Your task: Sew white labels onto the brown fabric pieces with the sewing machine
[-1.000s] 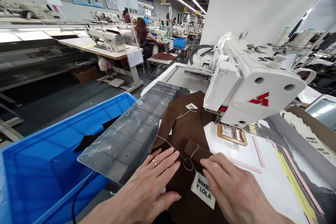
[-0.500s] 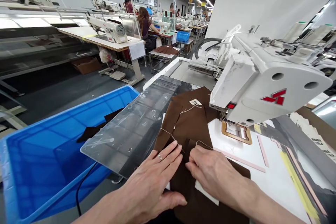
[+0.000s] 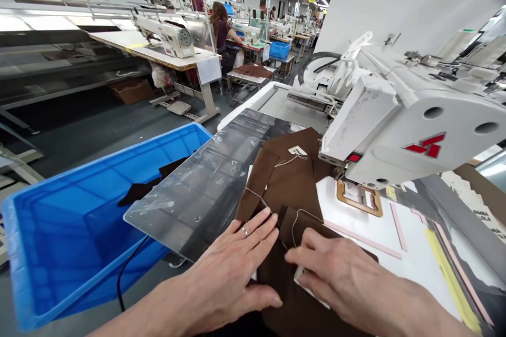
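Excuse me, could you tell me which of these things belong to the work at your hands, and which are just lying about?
Part of the work:
left hand, flat on the brown fabric pieces
right hand, on the fabric by a white label
loose thread

Just nearby:
blue plastic bin, holding a dark fabric scrap
clear plastic sheet
sewing machine head

white label partly under right hand, small tag unreadable

Left hand lies flat, right hand curls.
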Motion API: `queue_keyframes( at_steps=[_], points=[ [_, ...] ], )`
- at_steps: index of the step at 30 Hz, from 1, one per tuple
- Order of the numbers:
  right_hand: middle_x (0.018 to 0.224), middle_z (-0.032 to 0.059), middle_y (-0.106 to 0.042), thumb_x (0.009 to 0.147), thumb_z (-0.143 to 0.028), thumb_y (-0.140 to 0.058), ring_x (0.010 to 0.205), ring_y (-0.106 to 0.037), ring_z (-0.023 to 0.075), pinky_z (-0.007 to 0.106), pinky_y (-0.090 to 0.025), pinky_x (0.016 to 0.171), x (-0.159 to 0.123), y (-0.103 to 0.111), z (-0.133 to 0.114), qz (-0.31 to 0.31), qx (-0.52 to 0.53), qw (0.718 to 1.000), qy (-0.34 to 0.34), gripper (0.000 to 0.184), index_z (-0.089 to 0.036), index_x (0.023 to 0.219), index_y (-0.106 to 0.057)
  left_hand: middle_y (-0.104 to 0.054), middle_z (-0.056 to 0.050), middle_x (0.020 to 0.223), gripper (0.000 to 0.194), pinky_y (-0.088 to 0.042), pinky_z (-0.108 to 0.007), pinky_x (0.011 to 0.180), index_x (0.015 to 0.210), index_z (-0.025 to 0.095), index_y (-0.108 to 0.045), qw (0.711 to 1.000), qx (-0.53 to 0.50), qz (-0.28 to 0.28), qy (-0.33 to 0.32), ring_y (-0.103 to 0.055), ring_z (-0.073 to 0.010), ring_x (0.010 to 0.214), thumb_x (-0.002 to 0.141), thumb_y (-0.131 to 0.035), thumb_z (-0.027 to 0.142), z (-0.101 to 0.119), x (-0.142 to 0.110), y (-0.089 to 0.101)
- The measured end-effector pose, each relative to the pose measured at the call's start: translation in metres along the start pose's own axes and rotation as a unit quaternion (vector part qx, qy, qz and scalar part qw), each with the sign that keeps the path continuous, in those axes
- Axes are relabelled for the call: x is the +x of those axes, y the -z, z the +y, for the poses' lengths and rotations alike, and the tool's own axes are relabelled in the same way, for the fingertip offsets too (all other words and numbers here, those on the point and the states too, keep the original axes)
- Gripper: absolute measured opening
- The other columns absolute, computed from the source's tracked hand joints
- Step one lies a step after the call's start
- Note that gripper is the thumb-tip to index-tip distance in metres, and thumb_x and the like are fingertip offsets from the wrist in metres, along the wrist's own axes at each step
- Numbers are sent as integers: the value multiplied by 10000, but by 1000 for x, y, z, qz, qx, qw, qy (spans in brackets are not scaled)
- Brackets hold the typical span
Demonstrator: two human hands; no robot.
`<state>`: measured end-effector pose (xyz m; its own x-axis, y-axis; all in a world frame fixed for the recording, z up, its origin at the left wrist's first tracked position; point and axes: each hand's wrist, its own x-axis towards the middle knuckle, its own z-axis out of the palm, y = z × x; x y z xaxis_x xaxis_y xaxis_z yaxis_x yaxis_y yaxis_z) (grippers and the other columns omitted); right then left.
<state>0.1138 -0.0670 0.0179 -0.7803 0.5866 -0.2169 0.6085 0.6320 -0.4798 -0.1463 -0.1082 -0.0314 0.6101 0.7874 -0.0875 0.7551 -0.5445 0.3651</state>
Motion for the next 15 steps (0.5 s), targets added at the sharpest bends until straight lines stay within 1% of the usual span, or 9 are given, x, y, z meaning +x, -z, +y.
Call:
queue_keyframes(
  at_steps=[2, 3, 5, 7, 9, 10, 12, 13, 15],
  points=[
    [938, 16, -564, 1015, -141, -537, 684, -530, 158, 315, -322, 565, 0, -4, 2, -13, -95, 995, 31, 113, -226, 958, -587, -233, -129, 1690, 919, -336, -671, 1192, 1639, 194, -268, 1000, -15, 3, 4, -185, -358, 1578, 938, -693, 609, 0, 1, 1],
    [909, 16, -555, 1016, -130, -524, 682, -526, 163, 315, -310, 546, 0, -4, 3, -9, -121, 992, 44, 151, -223, 905, -565, -230, -129, 1691, 927, -325, -673, 1196, 1643, 195, -254, 1000, -22, 0, 6, -178, -360, 1578, 938, -697, 603, 0, 1, 2],
    [889, 17, -550, 1003, -88, -497, 725, -547, 173, 302, -336, 550, -2, 1, 6, 15, -148, 987, 59, 199, -225, 864, -539, -201, -124, 1696, 935, -303, -682, 1202, 1647, 184, -230, 999, -30, -18, 12, -150, -361, 1582, 946, -686, 601, 1, 1, 6],
    [899, 11, -553, 989, -60, -489, 768, -570, 172, 285, -391, 589, -7, 10, 5, 36, -138, 988, 61, 212, -227, 866, -530, -156, -115, 1701, 930, -277, -687, 1208, 1647, 173, -215, 998, -34, -43, 21, -119, -357, 1586, 957, -671, 600, 2, 1, 11],
    [944, 1, -559, 993, -66, -502, 765, -584, 152, 280, -435, 628, -10, 18, 2, 36, -101, 993, 42, 192, -231, 899, -528, -131, -109, 1704, 929, -257, -680, 1218, 1648, 172, -200, 997, -46, -62, 27, -99, -350, 1588, 963, -667, 592, 3, 1, 16],
    [987, 0, -564, 992, -78, -525, 766, -594, 146, 283, -446, 635, -11, 19, 0, 29, -85, 995, 36, 163, -235, 950, -540, -128, -110, 1704, 936, -249, -675, 1223, 1648, 174, -192, 996, -55, -68, 31, -96, -347, 1588, 961, -673, 589, 4, 2, 18],
    [1078, 11, -564, 982, -114, -581, 772, -614, 149, 296, -445, 617, -9, 15, -2, 10, -83, 996, 40, 162, -249, 1071, -558, -112, -108, 1708, 955, -231, -669, 1231, 1651, 184, -178, 993, -69, -82, 38, -82, -342, 1589, 952, -682, 596, 5, 2, 23],
    [1104, 17, -560, 980, -131, -600, 758, -614, 152, 302, -430, 590, -7, 10, -2, 2, -96, 994, 46, 175, -255, 1098, -564, -103, -107, 1710, 962, -221, -668, 1234, 1651, 191, -177, 992, -73, -90, 43, -72, -341, 1590, 946, -686, 603, 6, 3, 24],
    [1097, 19, -555, 980, -132, -595, 681, -576, 145, 309, -368, 524, -1, -1, 0, -7, -135, 989, 55, 137, -252, 1044, -577, -83, -101, 1713, 971, -201, -668, 1238, 1652, 203, -171, 990, -75, -107, 52, -48, -335, 1593, 940, -692, 609, 6, 4, 27]
  ],
)
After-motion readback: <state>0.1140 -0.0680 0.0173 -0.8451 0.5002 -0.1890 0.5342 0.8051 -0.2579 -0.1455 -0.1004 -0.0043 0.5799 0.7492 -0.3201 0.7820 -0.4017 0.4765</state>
